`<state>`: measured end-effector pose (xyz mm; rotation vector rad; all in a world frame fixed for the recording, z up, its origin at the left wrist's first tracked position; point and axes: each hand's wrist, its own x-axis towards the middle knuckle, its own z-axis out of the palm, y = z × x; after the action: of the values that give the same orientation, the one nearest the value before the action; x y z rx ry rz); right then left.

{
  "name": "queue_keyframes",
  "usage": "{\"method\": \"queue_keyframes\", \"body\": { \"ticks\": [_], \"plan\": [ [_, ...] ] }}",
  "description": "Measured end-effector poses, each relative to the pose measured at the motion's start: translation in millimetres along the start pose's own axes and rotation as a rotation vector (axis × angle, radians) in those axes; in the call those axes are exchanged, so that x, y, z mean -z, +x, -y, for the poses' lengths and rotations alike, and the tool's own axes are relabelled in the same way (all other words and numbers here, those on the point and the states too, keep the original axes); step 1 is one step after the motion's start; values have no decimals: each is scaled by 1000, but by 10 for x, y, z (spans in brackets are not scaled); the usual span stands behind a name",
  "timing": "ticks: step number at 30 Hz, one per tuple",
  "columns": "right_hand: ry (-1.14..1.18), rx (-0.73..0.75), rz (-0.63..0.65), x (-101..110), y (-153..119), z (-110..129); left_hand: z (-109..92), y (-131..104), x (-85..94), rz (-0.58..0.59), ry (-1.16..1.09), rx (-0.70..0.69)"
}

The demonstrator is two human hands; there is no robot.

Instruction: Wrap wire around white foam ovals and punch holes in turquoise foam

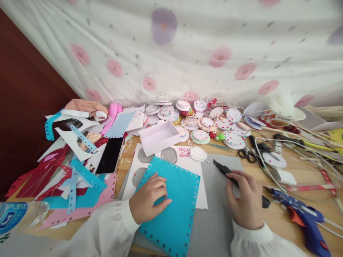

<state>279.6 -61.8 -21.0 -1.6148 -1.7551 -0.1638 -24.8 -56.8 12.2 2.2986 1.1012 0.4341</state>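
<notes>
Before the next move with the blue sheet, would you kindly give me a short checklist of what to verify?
1. Left hand flat on the blue sheet, pinning it: ok.
2. Right hand gripping the black tool: ok.
3. Tool tip off the sheet: ok, it points away over the grey mat.
4. Left fingers away from the tool tip: ok.
5. Blade out or in: cannot tell.
6. Glue gun away from both hands: ok, at the right.
</notes>
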Motion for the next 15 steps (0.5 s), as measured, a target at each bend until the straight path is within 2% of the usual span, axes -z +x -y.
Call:
{"method": "queue_keyframes", "body": {
  "ticks": [2,5,10,15],
  "plan": [
    [-26,22,6,88,-54,15,-48,16,-48,17,45,-41],
    [80,125,140,89,-91,145,-184,9,-201,33,132,-122],
    [103,311,415,-219,53,456,-319,10,-373,-23,277,-174],
    [-24,270,592,-420,253,633,-253,23,-297,6,272,-127]
  ]
}}
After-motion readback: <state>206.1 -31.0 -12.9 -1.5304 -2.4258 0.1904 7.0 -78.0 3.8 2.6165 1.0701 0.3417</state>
